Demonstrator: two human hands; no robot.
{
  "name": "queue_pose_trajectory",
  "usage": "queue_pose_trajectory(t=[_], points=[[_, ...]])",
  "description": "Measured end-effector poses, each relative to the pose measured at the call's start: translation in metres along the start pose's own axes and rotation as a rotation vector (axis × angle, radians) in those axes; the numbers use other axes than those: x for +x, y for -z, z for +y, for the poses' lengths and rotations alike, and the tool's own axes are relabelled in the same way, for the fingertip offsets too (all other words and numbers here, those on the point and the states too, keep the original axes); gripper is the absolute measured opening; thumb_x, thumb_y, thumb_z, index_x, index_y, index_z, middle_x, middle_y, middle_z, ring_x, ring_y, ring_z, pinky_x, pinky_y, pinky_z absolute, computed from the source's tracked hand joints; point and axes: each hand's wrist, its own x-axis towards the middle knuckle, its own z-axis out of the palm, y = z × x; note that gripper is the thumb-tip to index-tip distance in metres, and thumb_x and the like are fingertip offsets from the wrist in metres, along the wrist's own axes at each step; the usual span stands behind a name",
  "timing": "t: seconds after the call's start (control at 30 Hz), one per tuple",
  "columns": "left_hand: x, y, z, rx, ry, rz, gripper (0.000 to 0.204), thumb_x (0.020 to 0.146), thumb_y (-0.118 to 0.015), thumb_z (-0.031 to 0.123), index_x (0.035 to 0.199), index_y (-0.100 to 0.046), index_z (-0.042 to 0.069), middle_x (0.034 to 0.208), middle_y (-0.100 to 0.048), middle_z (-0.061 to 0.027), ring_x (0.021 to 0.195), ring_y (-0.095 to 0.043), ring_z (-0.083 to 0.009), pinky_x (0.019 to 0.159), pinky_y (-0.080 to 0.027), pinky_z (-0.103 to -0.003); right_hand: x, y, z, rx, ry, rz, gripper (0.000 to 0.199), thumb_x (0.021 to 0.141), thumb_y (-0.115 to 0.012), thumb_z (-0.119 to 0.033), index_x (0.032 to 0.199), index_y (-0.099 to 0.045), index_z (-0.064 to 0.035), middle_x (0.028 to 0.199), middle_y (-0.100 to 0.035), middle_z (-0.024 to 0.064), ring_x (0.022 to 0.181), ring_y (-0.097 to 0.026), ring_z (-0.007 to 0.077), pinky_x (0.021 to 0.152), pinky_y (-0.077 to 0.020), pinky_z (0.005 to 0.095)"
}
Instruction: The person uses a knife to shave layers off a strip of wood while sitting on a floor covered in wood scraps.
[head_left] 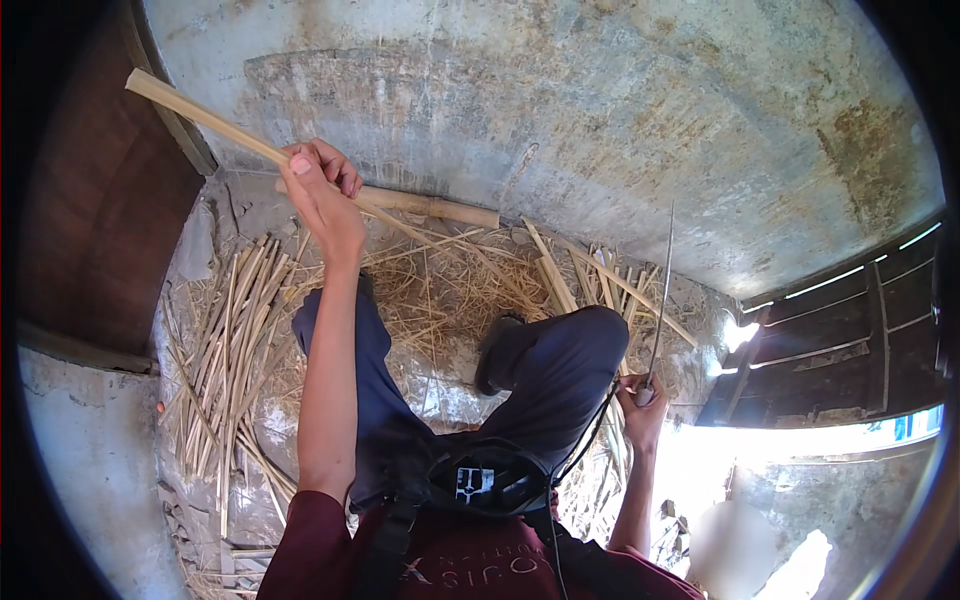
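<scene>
- Your left hand (325,190) is raised toward the wall (560,110), its fingers wrapped around a long, pale bamboo strip (205,117).
- That strip slants up and away to your left from your grip, its far end near the brown panel (110,200).
- Your right hand (642,402) is out beyond your right knee, holding a long-bladed knife (663,300) by its handle; the blade points up and away from you, well apart from the strip.
- A bamboo pole (440,208) lies just beyond your left hand, along the foot of the wall.
- On the floor (425,395), fine shavings (415,290) spread between and ahead of your legs.
- A pile of split strips (235,340) lies to your left, running roughly lengthwise.
- More cut pieces (555,283) lie beyond your right knee, at mixed angles.
</scene>
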Motion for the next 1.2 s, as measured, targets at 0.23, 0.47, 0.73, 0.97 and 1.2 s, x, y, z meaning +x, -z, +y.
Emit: queue_pose_trajectory(t=[0.23,0.47,0.73,0.97,1.2], points=[[-0.001,0.001,0.000,-0.005,-0.001,-0.028,0.045,0.113,-0.041,0.051,0.100,-0.034,0.008,0.080,-0.035,-0.0018,0.061,-0.037,-0.0105,0.054,-0.034,-0.027,0.003,0.002,-0.075,0.034,0.057,-0.004,0.017,0.083,-0.082,-0.001,0.092,-0.068,-0.0004,0.089,-0.074,0.0083,0.083,-0.066,0.0154,0.082,-0.0529,0.0335],[0.000,0.004,0.000,0.013,-0.026,-0.019,0.041,0.114,-0.042,0.045,0.103,-0.037,0.006,0.078,-0.037,-0.0018,0.061,-0.038,-0.0100,0.053,-0.035,-0.027,0.011,-0.017,-0.124,-0.034,0.230,-0.088,0.015,0.083,-0.078,0.001,0.089,-0.064,-0.0002,0.091,-0.077,0.0116,0.083,-0.070,0.0154,0.080,-0.0546,0.0329],[-0.002,0.013,0.005,0.015,-0.027,-0.075,0.039,0.115,-0.039,0.045,0.103,-0.035,0.007,0.080,-0.036,-0.0021,0.062,-0.037,-0.0104,0.055,-0.035,-0.028,0.028,-0.093,-0.122,0.163,0.289,-0.349,0.023,0.086,-0.078,0.002,0.084,-0.055,-0.0021,0.099,-0.078,0.0126,0.091,-0.072,0.0138,0.085,-0.0564,0.0317],[-0.002,0.013,0.005,-0.018,-0.019,-0.053,0.043,0.114,-0.040,0.048,0.102,-0.034,0.007,0.078,-0.035,-0.0020,0.062,-0.035,-0.0097,0.055,-0.035,-0.027,0.045,-0.123,-0.086,0.274,0.154,-0.503,0.014,0.088,-0.072,0.006,0.094,-0.061,-0.0010,0.105,-0.078,0.0118,0.098,-0.073,0.0174,0.089,-0.0566,0.0320],[-0.007,0.013,0.005,0.039,-0.022,-0.068,0.049,0.113,-0.035,0.057,0.098,-0.029,0.011,0.080,-0.033,-0.0025,0.063,-0.035,-0.0125,0.057,-0.037,-0.030,0.103,-0.097,-0.111,-0.127,0.260,-0.580,0.008,0.083,-0.068,0.003,0.091,-0.067,0.0014,0.094,-0.079,0.0123,0.092,-0.076,0.0206,0.083,-0.0573,0.0332]])
